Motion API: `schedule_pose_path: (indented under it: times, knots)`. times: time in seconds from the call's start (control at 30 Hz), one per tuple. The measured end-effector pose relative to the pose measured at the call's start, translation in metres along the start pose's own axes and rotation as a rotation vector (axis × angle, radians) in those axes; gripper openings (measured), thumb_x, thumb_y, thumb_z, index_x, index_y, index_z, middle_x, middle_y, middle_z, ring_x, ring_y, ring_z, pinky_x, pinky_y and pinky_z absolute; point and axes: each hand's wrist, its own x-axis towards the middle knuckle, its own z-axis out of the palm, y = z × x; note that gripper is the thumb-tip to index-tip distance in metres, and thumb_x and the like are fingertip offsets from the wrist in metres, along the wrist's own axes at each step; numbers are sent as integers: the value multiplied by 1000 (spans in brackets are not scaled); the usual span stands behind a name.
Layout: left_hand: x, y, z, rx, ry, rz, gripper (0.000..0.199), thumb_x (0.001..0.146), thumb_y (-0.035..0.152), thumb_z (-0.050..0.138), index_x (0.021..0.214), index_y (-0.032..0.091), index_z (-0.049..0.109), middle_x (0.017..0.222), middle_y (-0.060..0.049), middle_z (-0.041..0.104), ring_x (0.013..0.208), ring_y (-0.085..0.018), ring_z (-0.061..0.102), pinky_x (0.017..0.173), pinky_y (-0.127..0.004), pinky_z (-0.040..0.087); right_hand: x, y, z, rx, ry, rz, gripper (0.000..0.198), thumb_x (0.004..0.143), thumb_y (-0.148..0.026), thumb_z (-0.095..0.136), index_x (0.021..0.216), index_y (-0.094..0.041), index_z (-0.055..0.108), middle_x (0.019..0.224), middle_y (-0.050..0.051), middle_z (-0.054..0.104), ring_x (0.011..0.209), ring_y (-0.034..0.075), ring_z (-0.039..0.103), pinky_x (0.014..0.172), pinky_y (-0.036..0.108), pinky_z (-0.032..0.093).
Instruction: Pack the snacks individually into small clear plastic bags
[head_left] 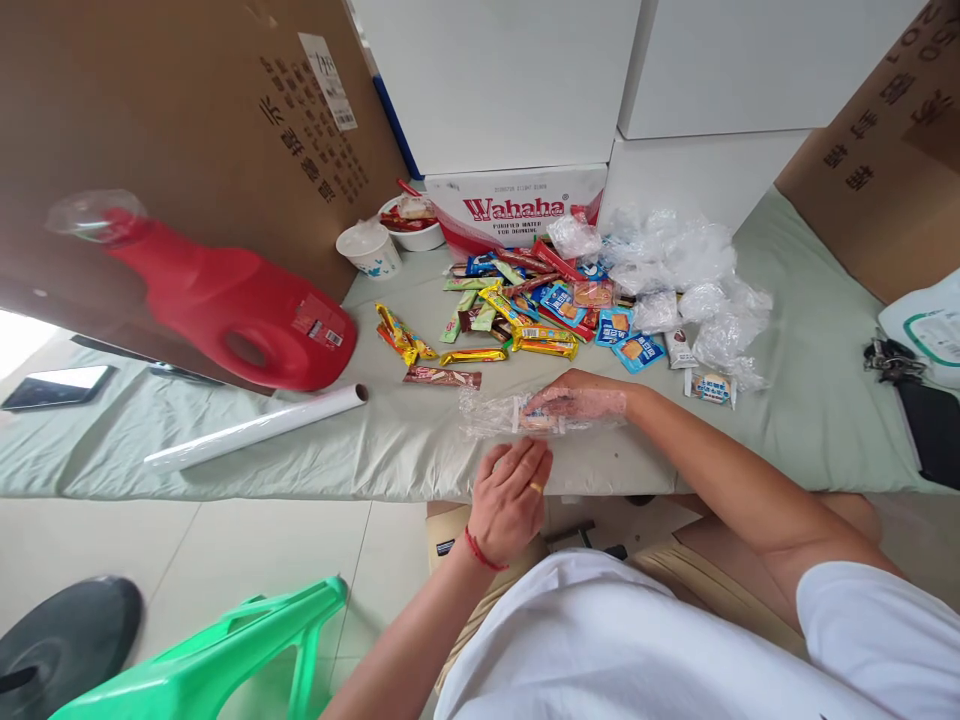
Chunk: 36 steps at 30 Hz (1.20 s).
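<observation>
A sheet of clear cling film (487,412) lies on the cloth near the front edge of the table. My right hand (581,393) is over the film, its fingers closed around a small wrapped snack (538,415) in the middle of it. Part of that snack is hidden by my fingers and by glare on the plastic. My left hand (511,495), with a red bracelet and a ring, is at the film's near edge. Its fingers are curled together and seem to pinch that edge. Just beyond the film is a brown wrapped bar (442,377).
Behind my hands is a pile of colourful snacks (525,300), with bundles of crumpled clear plastic (675,265) to its right. A cling film roll (259,430) and a red jug (247,305) are at the left. White boxes (517,80) rise at the back. A green stool (217,650) stands below.
</observation>
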Motion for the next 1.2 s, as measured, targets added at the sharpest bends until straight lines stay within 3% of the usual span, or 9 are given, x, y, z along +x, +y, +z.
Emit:
schedule_pose_path:
  times: [0.23,0.5,0.6,0.67,0.77,0.83,0.93,1.07,1.2]
  knots:
    - [10,-13,28,82,-170,-152,65,97,15,48,161,25,40,155,-10,58,145,-27,53,127,-52,20,-1,6,-9,25,-87,-58,41,103,-15,54,143,-16,65,138,13,71,120,20,69,99,27,50]
    - [19,-17,32,95,-229,-208,52,100,24,52,151,26,56,148,-7,65,132,-31,60,103,-48,42,2,6,-14,201,-123,-40,42,102,-12,52,143,-14,65,144,11,67,130,18,62,110,27,45]
    - [27,-18,34,101,-234,-210,45,100,25,53,144,25,62,145,-7,68,125,-30,62,98,-47,43,-5,14,-11,249,-73,15,40,104,-21,53,141,-16,67,135,9,72,119,19,67,102,27,50]
    - [30,-17,36,116,-195,-204,41,101,25,53,140,23,65,141,-7,70,122,-30,63,98,-47,41,-16,22,-8,366,28,151,42,103,-33,57,139,-16,68,107,7,76,87,17,68,79,26,53]
    - [34,-15,40,137,-91,-191,34,102,27,55,132,21,69,133,-7,75,119,-29,64,99,-46,39,-37,36,-3,589,324,381,52,97,-51,63,131,-11,71,69,-2,59,55,9,41,54,24,35]
    - [35,-14,43,154,-27,-190,29,102,29,57,126,21,72,126,-7,77,119,-28,65,100,-45,38,-51,42,-3,673,592,468,60,92,-61,65,126,-11,72,64,-4,51,54,9,34,51,24,29]
    - [36,-14,47,166,-6,-175,26,102,28,58,122,22,74,122,-7,78,119,-27,66,101,-44,38,-60,38,-5,670,838,491,68,90,-75,58,123,-18,73,81,4,64,71,16,52,60,25,42]
    - [36,-18,50,158,-58,-152,30,101,26,57,125,22,73,127,-9,76,120,-27,66,96,-43,41,-54,22,-4,427,645,529,60,94,-71,53,121,-22,74,111,11,72,104,25,62,84,33,48]
    - [35,-18,49,163,-126,-177,42,98,25,56,139,25,67,143,-9,68,124,-29,63,95,-43,42,-52,11,6,165,331,623,43,82,-45,74,114,-16,74,87,6,71,77,20,61,71,29,43]
